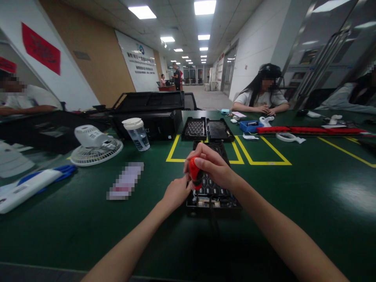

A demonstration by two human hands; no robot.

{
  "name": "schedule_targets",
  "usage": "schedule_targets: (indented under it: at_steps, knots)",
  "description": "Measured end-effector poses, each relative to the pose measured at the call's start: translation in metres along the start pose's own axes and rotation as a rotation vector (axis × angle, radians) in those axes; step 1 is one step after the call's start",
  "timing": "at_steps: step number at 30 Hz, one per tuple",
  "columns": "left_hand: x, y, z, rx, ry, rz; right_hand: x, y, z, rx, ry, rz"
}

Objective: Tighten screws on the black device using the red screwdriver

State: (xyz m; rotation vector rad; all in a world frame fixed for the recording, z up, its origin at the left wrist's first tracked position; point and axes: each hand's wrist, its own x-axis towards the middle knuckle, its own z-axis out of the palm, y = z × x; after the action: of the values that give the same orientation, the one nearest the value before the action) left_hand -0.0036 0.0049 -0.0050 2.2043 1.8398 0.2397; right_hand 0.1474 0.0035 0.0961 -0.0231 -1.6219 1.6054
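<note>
My right hand [214, 166] is closed round the red and black handle of a screwdriver [194, 170], held roughly upright over the left side of an open black plastic case [216, 197]. Inside the case are rows of dark cells, with pale parts and a dark cable along its near edge. At the case's left edge, my left hand [175, 194] is closed, its fingertips close under the handle. What those fingers grip is hidden. The screwdriver's tip cannot be made out.
Another open black case [194, 128] lies beyond, near yellow tape lines [176, 149]. On the left are a lidded cup [138, 135], a white fan [95, 147] and a blurred flat object [126, 182]. A blue tray [249, 126] and tape roll [288, 137] lie right. People sit across the table.
</note>
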Motion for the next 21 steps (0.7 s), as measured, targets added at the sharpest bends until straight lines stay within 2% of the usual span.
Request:
schedule_targets:
  at_steps: [21]
  knots:
    - [0.0005,0.0004,0.0003,-0.025,0.01,-0.008,-0.0001,-0.0023,-0.0016,-0.065,0.013,-0.016]
